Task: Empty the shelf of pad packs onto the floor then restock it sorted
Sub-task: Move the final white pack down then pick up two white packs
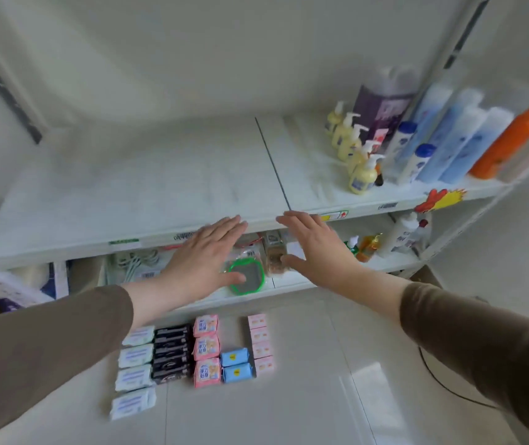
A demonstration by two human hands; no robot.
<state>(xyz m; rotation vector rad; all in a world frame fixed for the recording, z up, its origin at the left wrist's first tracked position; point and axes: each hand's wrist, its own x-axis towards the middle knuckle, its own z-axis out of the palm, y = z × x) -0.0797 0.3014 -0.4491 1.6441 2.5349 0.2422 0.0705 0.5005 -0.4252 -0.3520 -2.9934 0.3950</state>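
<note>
Both hands, left [207, 255] and right [313, 248], hover flat and empty above soft, light plastic-wrapped pad packs [206, 346] on the floor below them, best pinched by their long sides.

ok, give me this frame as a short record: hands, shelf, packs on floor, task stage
left hand: open, fingers straight, over the shelf's front edge, holds nothing
right hand: open, fingers straight, holds nothing
shelf: left part bare of pad packs; pump bottles and tall bottles at its right end
floor packs: sorted in columns by colour: white packs, black packs, pink packs, blue packs, pale pink packs
task stage: shelf emptied, restocking not yet begun
</note>
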